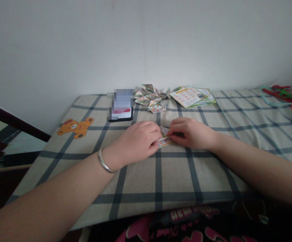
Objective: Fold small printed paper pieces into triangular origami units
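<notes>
A small piece of printed paper (165, 142), partly folded, lies on the checked tablecloth (136, 179) between my two hands. My left hand (141, 141), with a silver bangle on its wrist, is closed on the paper's left side. From the right, my right hand (188, 133) pinches the same paper between thumb and fingers. My fingers cover much of the paper, so its full shape is hidden. Beyond my hands sit several folded paper pieces (152, 97) with similar print. To their right is a small stack of flat printed leaflets (190, 96).
A phone (122, 105) rests left of the folded pieces, its screen partly blurred. An orange bear picture (75, 127) is at the table's left. Colourful ribbon-like strips (287, 99) lie at the far right. A white wall (146, 43) rises behind the table.
</notes>
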A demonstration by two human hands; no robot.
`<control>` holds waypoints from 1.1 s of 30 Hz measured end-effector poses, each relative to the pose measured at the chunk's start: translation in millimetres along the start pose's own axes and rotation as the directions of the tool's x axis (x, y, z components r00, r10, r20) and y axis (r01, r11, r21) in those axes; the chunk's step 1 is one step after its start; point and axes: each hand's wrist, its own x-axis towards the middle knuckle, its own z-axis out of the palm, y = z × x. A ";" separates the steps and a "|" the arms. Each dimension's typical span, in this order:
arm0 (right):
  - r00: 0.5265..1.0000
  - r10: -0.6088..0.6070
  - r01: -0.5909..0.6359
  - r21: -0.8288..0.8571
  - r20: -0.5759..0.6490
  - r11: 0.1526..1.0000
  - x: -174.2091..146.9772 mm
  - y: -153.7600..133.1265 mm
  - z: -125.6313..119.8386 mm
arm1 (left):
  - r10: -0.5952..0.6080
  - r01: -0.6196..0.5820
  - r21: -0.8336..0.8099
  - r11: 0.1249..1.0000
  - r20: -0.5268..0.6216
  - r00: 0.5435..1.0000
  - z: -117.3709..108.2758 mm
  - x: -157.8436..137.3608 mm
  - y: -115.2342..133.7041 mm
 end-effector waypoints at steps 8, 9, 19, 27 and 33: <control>0.999 0.027 -0.027 -0.007 -0.030 1.000 1.5 0.7 5.5 | -0.071 0.071 0.009 0.997 -0.029 0.997 -0.6 2.1 -2.2; 0.999 0.031 -0.031 -0.008 -0.033 0.999 1.6 0.7 5.8 | -0.079 0.079 0.024 0.997 -0.031 0.996 -0.8 2.5 -2.0; 0.993 0.113 -0.113 -0.015 -0.043 0.993 2.0 -0.7 6.6 | -0.144 0.161 0.153 0.975 -0.117 0.983 -2.5 2.5 3.9; 0.990 0.135 -0.138 -0.059 -0.049 0.989 1.9 0.0 8.0 | -0.239 0.247 0.208 0.946 -0.062 0.969 -5.3 1.0 6.0; 0.980 0.183 -0.191 -0.109 -0.077 0.976 2.0 -1.4 7.6 | -0.257 0.263 0.227 0.937 -0.060 0.965 -5.9 -3.6 1.5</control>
